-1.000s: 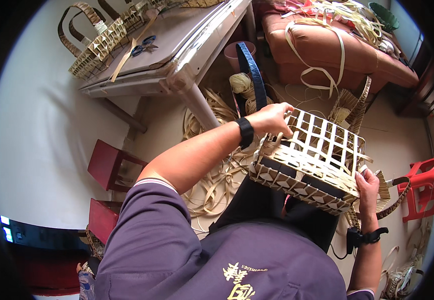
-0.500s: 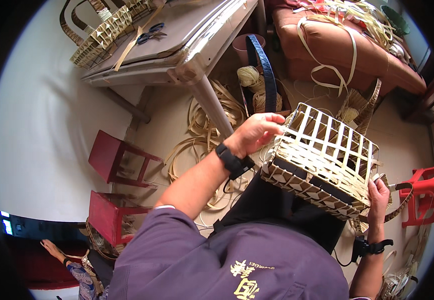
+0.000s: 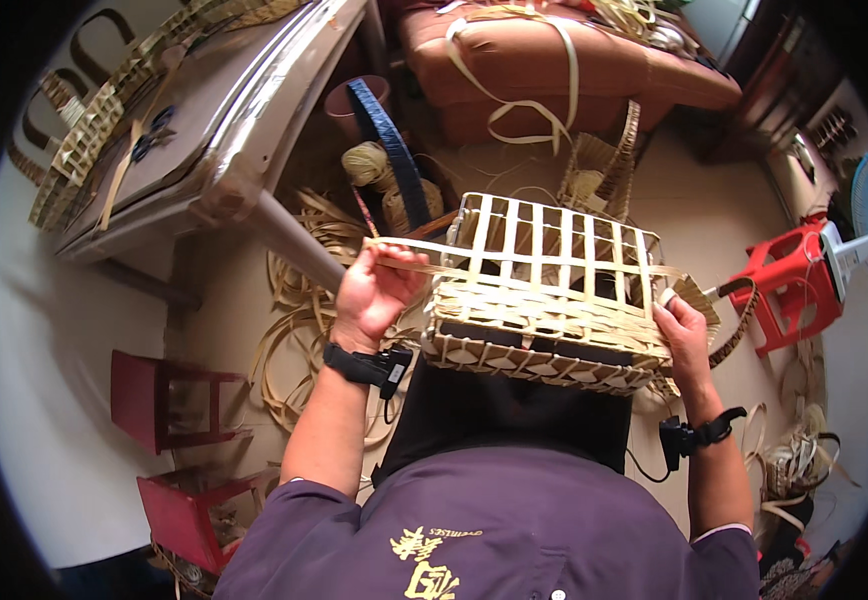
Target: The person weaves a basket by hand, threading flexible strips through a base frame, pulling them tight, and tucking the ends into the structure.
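A half-woven basket of pale flat strips [image 3: 544, 300] rests on my lap, its open uprights pointing away from me. My left hand [image 3: 374, 290] is closed on a loose pale strip [image 3: 424, 247] that runs across the uprights, pinching its left end beside the basket. At the basket's lower right corner, my right hand [image 3: 682, 330] grips the woven side. Both wrists wear black bands.
A grey table [image 3: 224, 130] with woven pieces and scissors stands at the upper left. Coils of strips [image 3: 299, 330] lie on the floor. A brown sofa [image 3: 554, 70], two red stools [image 3: 169, 400] at left, a red stool [image 3: 784, 285] and a fan at right.
The basket has turned and settled squarer on my lap. My left hand came off the basket's top edge to its left side and now pinches a strip.
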Demonstrator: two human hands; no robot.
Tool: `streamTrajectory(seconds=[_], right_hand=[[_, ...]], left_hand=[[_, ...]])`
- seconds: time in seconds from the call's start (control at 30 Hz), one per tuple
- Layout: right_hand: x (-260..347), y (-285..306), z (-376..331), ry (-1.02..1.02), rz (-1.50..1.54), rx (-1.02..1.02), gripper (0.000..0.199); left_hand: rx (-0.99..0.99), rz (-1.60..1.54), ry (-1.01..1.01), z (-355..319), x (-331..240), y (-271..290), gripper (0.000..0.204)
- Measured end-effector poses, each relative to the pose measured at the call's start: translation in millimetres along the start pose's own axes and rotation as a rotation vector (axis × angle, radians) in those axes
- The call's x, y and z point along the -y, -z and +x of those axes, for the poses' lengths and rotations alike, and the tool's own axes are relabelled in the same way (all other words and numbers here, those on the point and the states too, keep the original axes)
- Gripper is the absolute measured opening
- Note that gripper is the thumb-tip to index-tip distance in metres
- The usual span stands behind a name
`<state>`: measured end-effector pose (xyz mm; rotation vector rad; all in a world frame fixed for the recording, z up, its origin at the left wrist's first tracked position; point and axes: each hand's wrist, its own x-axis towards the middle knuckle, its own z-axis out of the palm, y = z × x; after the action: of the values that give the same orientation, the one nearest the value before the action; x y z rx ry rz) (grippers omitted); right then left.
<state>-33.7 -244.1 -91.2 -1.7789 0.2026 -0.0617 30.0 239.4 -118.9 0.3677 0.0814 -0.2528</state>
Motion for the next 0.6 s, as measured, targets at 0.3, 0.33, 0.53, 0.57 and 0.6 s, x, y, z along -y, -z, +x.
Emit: streamTrajectory(seconds=[0.3,0.33,0.53,0.57,0.6], right_hand=[[28,-8,-23,0.088,-0.034,0.028,0.018],[32,-11,-26,0.083,-0.033,0.027,0.018],[46,-23,-20,0.106,-0.180,-0.017,0.024],[50,-25,-21,0.067,-0.180,-0.048,0.029],[53,-26,-22,0.130,-0.264,-0.046,0.032]], left_hand=[[-0.095,0.653,-0.349,-10,-29,12,0.009],[-0.095,0.574,-0.363,-17,-29,16,0.016],[-0.385,-0.304,-0.218,-23,-61,92,0.012],[-0.395,-0.211,-0.245,-23,-57,97,0.010],[-0.280,-0.074,-0.193,-27,-58,99,0.006]])
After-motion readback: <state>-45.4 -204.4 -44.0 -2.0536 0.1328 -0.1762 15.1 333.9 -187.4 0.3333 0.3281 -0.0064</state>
